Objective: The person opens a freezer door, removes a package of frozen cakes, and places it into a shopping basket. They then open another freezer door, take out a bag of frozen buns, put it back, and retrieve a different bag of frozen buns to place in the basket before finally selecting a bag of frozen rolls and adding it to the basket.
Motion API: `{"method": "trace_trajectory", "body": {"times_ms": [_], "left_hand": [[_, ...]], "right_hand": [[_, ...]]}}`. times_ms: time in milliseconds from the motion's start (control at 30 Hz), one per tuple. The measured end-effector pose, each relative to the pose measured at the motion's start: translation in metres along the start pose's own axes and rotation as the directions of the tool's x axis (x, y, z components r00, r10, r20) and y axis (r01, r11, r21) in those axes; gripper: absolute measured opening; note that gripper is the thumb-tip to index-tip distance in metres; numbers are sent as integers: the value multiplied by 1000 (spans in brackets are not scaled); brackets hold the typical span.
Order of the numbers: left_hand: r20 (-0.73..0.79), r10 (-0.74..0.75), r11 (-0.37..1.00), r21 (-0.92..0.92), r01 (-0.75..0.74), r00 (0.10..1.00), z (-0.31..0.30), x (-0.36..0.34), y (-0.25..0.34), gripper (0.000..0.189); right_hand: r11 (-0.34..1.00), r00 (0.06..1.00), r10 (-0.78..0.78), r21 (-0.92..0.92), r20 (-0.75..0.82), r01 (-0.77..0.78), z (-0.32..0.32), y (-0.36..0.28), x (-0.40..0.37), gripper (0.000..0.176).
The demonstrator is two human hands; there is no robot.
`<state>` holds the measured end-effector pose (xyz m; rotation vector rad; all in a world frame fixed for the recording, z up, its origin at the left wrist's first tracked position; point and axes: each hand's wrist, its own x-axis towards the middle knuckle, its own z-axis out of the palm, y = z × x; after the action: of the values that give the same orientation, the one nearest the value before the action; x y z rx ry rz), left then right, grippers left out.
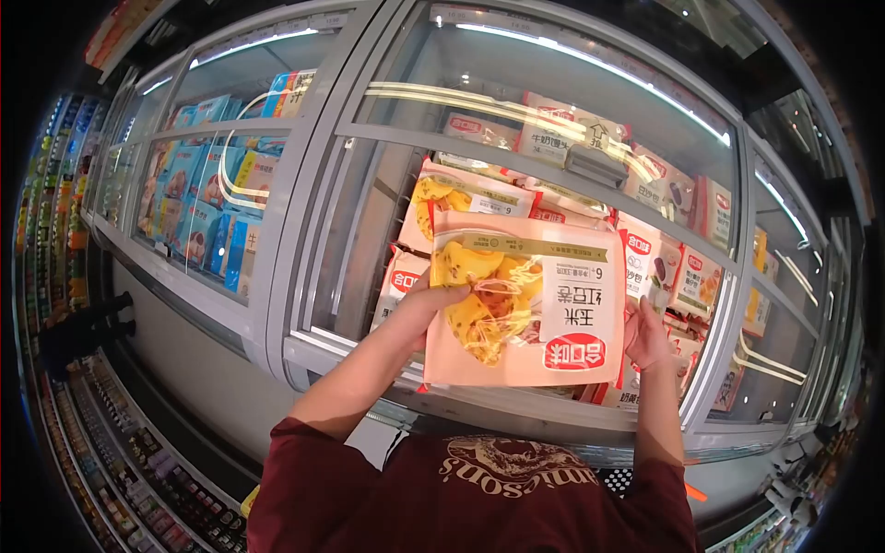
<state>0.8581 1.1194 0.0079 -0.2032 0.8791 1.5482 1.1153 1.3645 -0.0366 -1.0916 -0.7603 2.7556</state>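
Between my two hands is a pink bag of frozen buns [524, 300], printed with yellow rolls and a red label; its lettering appears upside down. My left hand [435, 309] grips the bag's left edge, thumb lying on the front and the other fingers hidden behind. On the right edge, my right hand [648, 336] is closed round the side, with its fingers partly out of sight behind the bag. Beneath and behind the held bag, similar bags [687, 276] fill the freezer compartment.
A glass-topped chest freezer [318, 184] with grey frames surrounds the bags. Blue packages [198, 221] lie in the compartment to the left. A sliding lid's dark handle [597, 168] crosses the far side. Shelves of bottles [60, 212] stand at far left.
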Motion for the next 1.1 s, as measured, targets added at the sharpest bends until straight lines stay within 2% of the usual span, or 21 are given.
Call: {"method": "trace_trajectory", "body": {"times_ms": [33,100,167,200,267,300,333,400,433,533,633,667,700,767,800,900,1000,1067,1100], "left_hand": [[-39,111,991,75,-108,993,-5,-2,14,52],[-67,354,915,232,-330,933,-21,-2,39,50],[-72,466,822,404,-401,882,-39,2,63,50],[-127,496,804,441,-400,859,-46,4,66,49],[-227,556,767,510,-389,800,-58,10,71,48],[-246,568,773,488,-406,786,-63,12,72,46],[-265,579,777,466,-423,771,-66,15,71,45],[-305,591,780,451,-433,747,-68,19,73,43],[-321,593,779,460,-425,739,-62,17,77,42],[-321,645,728,536,-428,694,-59,16,80,42],[-316,688,681,591,-432,653,-63,17,81,41],[-320,697,673,601,-431,641,-65,16,81,41],[-332,693,682,589,-433,639,-66,16,82,41],[-353,685,700,562,-441,637,-65,17,85,40],[-362,676,714,540,-447,642,-64,17,85,40],[-382,665,732,503,-459,642,-64,17,87,40],[-378,681,714,534,-454,627,-68,19,85,40],[-356,690,698,555,-452,630,-68,20,85,40],[-355,687,702,549,-454,634,-67,21,84,41]], "right_hand": [[999,998,18,-28,64,-16,-8,2,17,44],[987,995,96,-130,1,-96,0,8,53,43],[973,988,151,-171,-37,-155,-2,22,103,37],[964,985,153,-205,-78,-166,5,30,129,35],[963,991,6,-265,-133,-42,29,48,175,34],[907,980,-70,-422,-184,-14,37,59,198,39],[823,964,-154,-568,-218,2,41,68,221,45],[476,881,-326,-864,-343,-161,39,85,266,55],[268,829,-426,-926,-363,-267,44,91,277,60],[58,685,-612,-886,-396,-461,61,109,288,71],[351,615,-515,-801,-597,-484,56,94,298,70],[585,496,-476,-683,-726,-438,42,95,308,61],[752,633,-354,-612,-688,-245,36,94,306,56],[963,867,-193,-259,-459,77,24,96,301,45],[976,842,28,-167,-539,-139,56,80,280,29],[851,854,-234,-522,-465,-51,39,96,283,23],[734,879,-309,-679,-362,-21,31,96,280,35],[914,933,-261,-374,-248,156,34,97,273,36],[956,949,-256,-193,-182,220,38,96,268,37]]}}
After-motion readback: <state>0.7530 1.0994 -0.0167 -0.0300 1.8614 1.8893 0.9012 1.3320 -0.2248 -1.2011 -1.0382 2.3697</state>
